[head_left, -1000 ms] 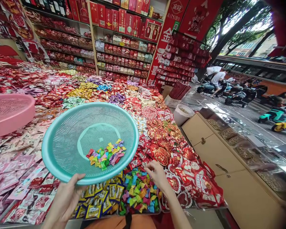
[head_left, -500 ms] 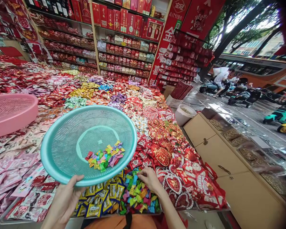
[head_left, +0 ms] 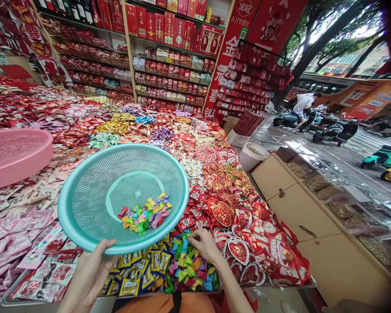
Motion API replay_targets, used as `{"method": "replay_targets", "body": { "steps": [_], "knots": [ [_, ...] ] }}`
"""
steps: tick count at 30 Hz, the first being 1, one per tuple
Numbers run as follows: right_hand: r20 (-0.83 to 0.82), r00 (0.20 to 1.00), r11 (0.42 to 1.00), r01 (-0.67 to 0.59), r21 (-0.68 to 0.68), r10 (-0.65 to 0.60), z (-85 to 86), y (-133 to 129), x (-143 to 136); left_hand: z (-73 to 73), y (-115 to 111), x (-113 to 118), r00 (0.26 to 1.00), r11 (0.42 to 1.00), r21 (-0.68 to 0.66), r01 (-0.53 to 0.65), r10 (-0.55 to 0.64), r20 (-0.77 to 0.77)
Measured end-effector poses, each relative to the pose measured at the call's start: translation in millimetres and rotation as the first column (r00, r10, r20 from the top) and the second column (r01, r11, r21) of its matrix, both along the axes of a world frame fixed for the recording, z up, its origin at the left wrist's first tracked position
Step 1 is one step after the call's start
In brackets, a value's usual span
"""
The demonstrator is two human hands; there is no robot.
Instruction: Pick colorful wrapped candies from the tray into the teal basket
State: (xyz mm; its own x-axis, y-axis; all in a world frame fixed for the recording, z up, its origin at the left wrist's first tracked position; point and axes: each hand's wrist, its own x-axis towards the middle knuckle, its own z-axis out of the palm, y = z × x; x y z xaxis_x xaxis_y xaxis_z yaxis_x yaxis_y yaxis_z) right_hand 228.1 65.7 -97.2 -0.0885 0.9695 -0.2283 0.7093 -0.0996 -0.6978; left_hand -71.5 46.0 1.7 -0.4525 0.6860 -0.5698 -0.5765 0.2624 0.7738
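My left hand (head_left: 90, 271) grips the near rim of a turquoise mesh plastic basket (head_left: 84, 187), thumb over the edge. The basket tilts slightly toward me. A small heap of colourful wrapped candies (head_left: 146, 215) lies at its near right inside. My right hand (head_left: 206, 246) is at a pile of bright twist-wrapped candies (head_left: 189, 271), its thumb and fingers drawn together in a pinch over the pile's far edge. What is between the fingertips I cannot make out. Yellow-and-blue candy packets (head_left: 130, 278) fill the space beside that pile, partly under the basket.
At left, a pink mesh basket (head_left: 22, 163) rests on the packets. Red heart-shaped packages (head_left: 237, 250) are heaped to the right. Beyond stand a white bucket (head_left: 252, 158), a wooden cabinet (head_left: 299, 221) and stocked shelves (head_left: 172, 65). Outside are scooters (head_left: 337, 130) and a person bending.
The turquoise basket has shifted very slightly right in view. Both hands stay almost where they were. Outside, the orange bus has moved left.
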Motion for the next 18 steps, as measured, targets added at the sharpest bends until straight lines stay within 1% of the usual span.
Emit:
{"method": "replay_targets", "body": {
  "steps": [8,12,15,18],
  "knots": [
    [-0.046,0.998,0.999,-0.035,-0.011,0.034,0.3,0.3,-1.0,-1.0,-0.7,0.1,1.0,1.0,-0.005,0.002,-0.002,-0.005],
    [-0.069,0.997,0.999,-0.044,0.014,0.045,6.9,-1.3,0.4,-2.4,-1.1,-0.4,1.0,1.0,0.003,0.0,0.0,-0.012],
    [-0.09,0.994,0.996,-0.061,0.066,0.067,23.3,-2.1,5.3,-2.2,-2.0,-0.3,1.0,1.0,0.012,-0.011,0.011,-0.006],
    [-0.081,0.993,0.989,-0.075,0.129,0.086,54.3,-0.3,13.9,-0.8,-2.9,0.5,1.0,1.0,0.01,-0.02,0.02,0.006]
  ]
}}
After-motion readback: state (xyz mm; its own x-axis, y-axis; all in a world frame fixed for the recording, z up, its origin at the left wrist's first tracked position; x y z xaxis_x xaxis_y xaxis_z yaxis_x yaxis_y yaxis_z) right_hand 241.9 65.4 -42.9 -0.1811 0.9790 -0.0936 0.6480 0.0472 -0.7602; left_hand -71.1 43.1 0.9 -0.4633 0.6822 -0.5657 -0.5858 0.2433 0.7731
